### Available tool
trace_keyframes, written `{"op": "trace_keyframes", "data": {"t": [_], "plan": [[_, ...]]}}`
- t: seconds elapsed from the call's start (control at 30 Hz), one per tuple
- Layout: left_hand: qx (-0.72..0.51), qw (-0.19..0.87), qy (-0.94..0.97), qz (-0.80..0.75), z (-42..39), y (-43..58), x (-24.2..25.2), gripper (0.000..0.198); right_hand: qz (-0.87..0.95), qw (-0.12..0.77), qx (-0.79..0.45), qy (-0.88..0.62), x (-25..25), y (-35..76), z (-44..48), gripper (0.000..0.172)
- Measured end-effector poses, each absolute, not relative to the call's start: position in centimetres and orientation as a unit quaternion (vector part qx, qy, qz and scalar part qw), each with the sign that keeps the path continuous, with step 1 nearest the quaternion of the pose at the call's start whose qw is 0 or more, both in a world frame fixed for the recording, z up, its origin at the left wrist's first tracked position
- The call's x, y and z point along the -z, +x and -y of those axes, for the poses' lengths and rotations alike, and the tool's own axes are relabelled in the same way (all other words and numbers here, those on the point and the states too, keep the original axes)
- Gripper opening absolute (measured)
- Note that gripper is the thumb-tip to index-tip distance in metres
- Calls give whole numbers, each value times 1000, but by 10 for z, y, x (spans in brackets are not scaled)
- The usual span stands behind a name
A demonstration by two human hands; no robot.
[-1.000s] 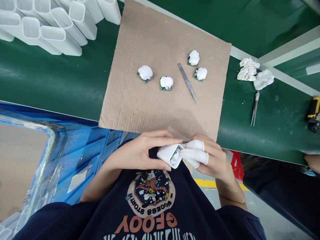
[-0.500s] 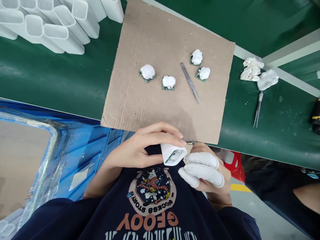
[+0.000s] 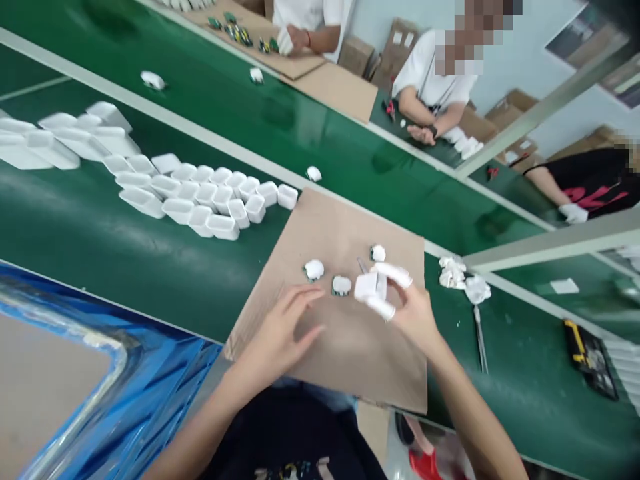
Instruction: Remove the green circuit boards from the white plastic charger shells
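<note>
Over the cardboard sheet (image 3: 370,360), my right hand (image 3: 407,300), with white finger covers, grips a white plastic housing (image 3: 367,287) between thumb and fingers. My left hand (image 3: 293,323) is empty, its thumb and fingers apart, a little to the left of the housing. Small green circuit boards topped with white lumps lie around: one board (image 3: 314,270) above my left hand, another (image 3: 342,286) just left of the housing, a third (image 3: 378,253) behind it. Only a bit of the tweezers (image 3: 362,265) shows; the housing and hand hide the rest.
Rows of white housings (image 3: 200,193) stand on the green bench at left. At right lie crumpled white finger covers (image 3: 453,272), a second pair of tweezers (image 3: 481,340) and a black-yellow tool (image 3: 583,350). Co-workers sit across the belt (image 3: 280,120), which carries several white-topped boards.
The view has lifted, bringing the belt and co-workers in. My right hand has taken the housing forward over the cardboard. My left hand has let go of it and opened.
</note>
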State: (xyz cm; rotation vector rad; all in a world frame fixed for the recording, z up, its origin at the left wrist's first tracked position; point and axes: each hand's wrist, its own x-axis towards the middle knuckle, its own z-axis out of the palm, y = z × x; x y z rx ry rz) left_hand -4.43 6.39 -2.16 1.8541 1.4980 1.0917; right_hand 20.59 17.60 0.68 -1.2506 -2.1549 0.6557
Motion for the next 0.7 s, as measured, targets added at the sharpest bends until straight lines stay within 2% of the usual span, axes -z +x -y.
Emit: {"op": "trace_keyframes", "data": {"t": [0.1, 0.2, 0.27, 0.33, 0.43, 0.5, 0.6, 0.7], "plan": [[-388, 47, 638, -663, -89, -102, 25, 24, 774, 296, -190, -527, 0, 207, -287, 57], [-329, -72, 591, -733, -105, -158, 30, 31, 752, 286, -148, -576, 9, 205, -373, 49], [-311, -96, 582, -745, -110, -182, 35, 32, 751, 265, -126, -592, 16, 205, -403, 40], [-309, -105, 583, -744, -112, -194, 40, 30, 757, 248, -100, -597, 21, 205, -414, 41], [-306, -108, 586, -743, -114, -199, 47, 28, 782, 232, -64, -575, 21, 194, -417, 62], [-302, -117, 590, -739, -114, -198, 49, 28, 818, 213, -70, -530, 17, 174, -419, 68], [-310, -127, 575, -747, -114, -199, 50, 31, 880, 160, -137, -427, 16, 128, -431, 56], [-318, -125, 533, -774, -113, -202, 55, 36, 902, 119, -216, -355, 20, 87, -446, 35]]}}
